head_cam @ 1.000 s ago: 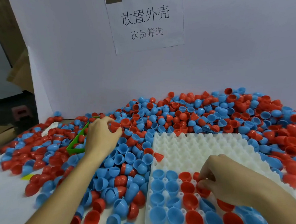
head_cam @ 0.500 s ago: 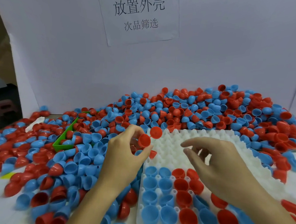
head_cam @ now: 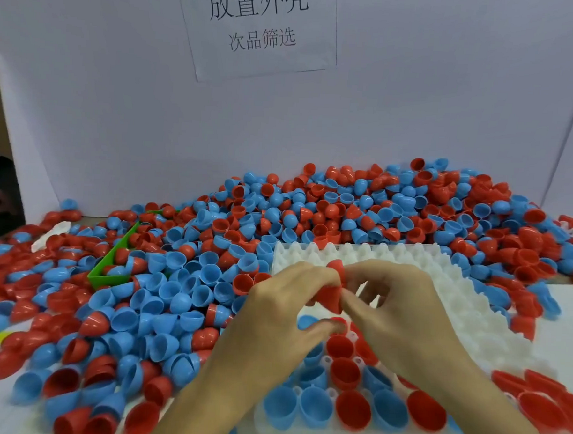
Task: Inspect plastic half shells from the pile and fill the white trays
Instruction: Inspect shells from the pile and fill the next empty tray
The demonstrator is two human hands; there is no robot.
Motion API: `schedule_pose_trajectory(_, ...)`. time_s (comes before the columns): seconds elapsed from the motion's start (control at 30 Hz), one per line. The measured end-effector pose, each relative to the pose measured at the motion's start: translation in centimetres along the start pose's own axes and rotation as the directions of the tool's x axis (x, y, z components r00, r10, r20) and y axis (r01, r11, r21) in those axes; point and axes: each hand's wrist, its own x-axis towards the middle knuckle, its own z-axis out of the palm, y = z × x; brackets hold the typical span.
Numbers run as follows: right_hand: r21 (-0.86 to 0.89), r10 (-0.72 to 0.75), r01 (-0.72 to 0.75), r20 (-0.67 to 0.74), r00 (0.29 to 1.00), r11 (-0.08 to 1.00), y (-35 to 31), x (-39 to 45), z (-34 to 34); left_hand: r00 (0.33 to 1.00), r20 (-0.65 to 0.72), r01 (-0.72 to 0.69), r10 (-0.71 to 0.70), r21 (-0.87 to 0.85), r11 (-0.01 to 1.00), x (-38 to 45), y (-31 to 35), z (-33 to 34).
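The left hand [head_cam: 284,303] and the right hand [head_cam: 390,308] are meeting above the white tray [head_cam: 472,313], both pinching red shells [head_cam: 331,292] between their fingertips. At least two red pieces are showing there, one higher and one lower, but motion blur is hiding whether they are nested together or being held apart. Both hands are curling closed around these pieces, fingertips nearly touching.

The tray is lying on the surface directly below the hands. Its near rows are holding blue and red shells, open side up; its far rows are standing empty. The pile [head_cam: 311,218] of loose blue and red shells is spreading behind and to the left of the tray, partly burying a green bin [head_cam: 110,267]. A paper sign [head_cam: 258,26] is hanging on the white backboard.

This is probably the inspection step. Doing it well likely means turning each piece so the rim and inside are facing the eyes, gripping lightly to avoid squeezing thin plastic, separating any stuck pair, then seating good shells in the nearest empty cups.
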Motion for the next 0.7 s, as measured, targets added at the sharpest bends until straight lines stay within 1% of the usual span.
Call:
schedule_pose_trajectory(0.07,-0.045,0.058,-0.059,-0.032,0.998,0.997,0.8,0.5,-0.9,0.999,0.011,0.041,-0.041,-0.004,0.999,0.0,-0.2,-0.3)
schedule_pose_trajectory(0.13,-0.130,0.113,-0.116,-0.030,0.993,0.985,1.5,1.1,-2.5,0.997,-0.025,0.080,-0.079,0.046,0.996,0.1,-0.6,-0.8)
schedule_pose_trajectory(0.3,-0.413,0.227,-0.173,0.087,0.970,0.894,3.2,1.5,-5.8,0.967,-0.148,0.221,-0.205,0.098,0.970,0.2,-2.6,-1.9)
schedule_pose_trajectory(0.47,-0.581,0.340,-0.135,0.261,0.904,0.803,3.6,1.3,-6.4,0.937,-0.200,0.311,-0.287,0.105,0.945,0.3,-3.7,-2.5)
schedule_pose_trajectory(0.53,-0.613,0.357,-0.116,0.287,0.889,0.782,3.6,1.2,-6.0,0.927,-0.216,0.337,-0.307,0.119,0.934,0.3,-4.0,-2.7)
schedule_pose_trajectory(0.63,-0.596,0.381,-0.114,0.343,0.859,0.795,3.7,0.9,-5.1,0.904,-0.231,0.392,-0.360,0.113,0.913,0.3,-4.4,-3.0)
schedule_pose_trajectory(0.7,-0.610,0.398,-0.107,0.366,0.841,0.786,3.7,0.8,-4.7,0.896,-0.232,0.414,-0.379,0.126,0.901,0.2,-4.8,-3.2)
